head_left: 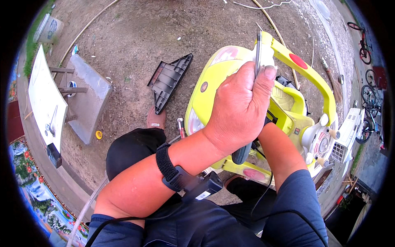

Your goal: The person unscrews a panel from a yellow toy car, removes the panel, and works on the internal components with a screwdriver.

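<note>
My left hand (242, 103) is closed in a fist around a slim, shiny grey metal bar (258, 51), which sticks up past the thumb. I cannot make out what kind of tool it is. Below it, my right forearm (282, 152) reaches inward, and the left hand hides the right hand and its fingers. Both hands are over a yellow-green children's ride-on toy car (200, 92) with a curved bar (321, 70). A dark rounded piece (241, 153) shows below my left wrist. Left of the car, a black ribbed plastic panel (172, 80) lies on the dirt.
A grey board (92, 99) and a white panel (47, 103) stand at the left, near a yellow tape roll (98, 134). A bucket (49, 29) is at the far left. Hoses cross the ground. A broom (332, 84) and several bicycles (370, 94) are at the right.
</note>
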Tool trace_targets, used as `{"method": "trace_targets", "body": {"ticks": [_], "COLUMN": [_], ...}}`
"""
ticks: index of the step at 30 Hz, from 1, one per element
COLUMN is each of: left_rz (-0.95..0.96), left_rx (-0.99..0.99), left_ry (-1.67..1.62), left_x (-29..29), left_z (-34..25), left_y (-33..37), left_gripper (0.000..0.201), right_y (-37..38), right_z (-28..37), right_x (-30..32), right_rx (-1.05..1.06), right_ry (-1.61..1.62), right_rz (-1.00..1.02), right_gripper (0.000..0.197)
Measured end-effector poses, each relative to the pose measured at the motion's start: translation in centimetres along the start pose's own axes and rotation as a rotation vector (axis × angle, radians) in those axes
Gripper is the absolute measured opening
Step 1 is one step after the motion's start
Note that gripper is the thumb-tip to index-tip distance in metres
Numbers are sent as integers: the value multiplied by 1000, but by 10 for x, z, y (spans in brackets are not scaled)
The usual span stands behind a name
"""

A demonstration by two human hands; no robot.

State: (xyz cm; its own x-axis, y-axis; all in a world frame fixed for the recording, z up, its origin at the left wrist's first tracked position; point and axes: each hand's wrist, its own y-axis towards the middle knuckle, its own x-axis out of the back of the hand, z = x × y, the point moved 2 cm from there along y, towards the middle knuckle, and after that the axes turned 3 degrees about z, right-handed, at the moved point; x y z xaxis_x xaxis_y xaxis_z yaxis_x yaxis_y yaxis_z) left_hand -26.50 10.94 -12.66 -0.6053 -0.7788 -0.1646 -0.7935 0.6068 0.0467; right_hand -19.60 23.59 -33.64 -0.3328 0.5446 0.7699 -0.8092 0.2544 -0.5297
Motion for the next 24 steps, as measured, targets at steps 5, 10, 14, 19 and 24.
{"method": "trace_targets", "body": {"ticks": [5, 10, 14, 19, 24], "left_rz": [11, 12, 4, 8, 16], "left_rx": [-5, 5, 14, -27, 20], "left_ry": [22, -20, 11, -32, -51], "left_x": [1, 1, 0, -3, 0], "left_z": [-2, -2, -2, 2, 0], "left_y": [1, 0, 0, 2, 0], "left_gripper": [36, 36, 36, 36, 37], "right_y": [-1, 0, 0, 1, 5], "right_z": [-2, -1, -1, -4, 0], "right_x": [0, 1, 1, 5, 5], "right_rx": [-8, -7, -6, -16, 5], "right_ry": [-3, -4, -2, -7, -9], "right_rz": [4, 8, 12, 11, 23], "right_gripper": [30, 31, 31, 31, 32]}}
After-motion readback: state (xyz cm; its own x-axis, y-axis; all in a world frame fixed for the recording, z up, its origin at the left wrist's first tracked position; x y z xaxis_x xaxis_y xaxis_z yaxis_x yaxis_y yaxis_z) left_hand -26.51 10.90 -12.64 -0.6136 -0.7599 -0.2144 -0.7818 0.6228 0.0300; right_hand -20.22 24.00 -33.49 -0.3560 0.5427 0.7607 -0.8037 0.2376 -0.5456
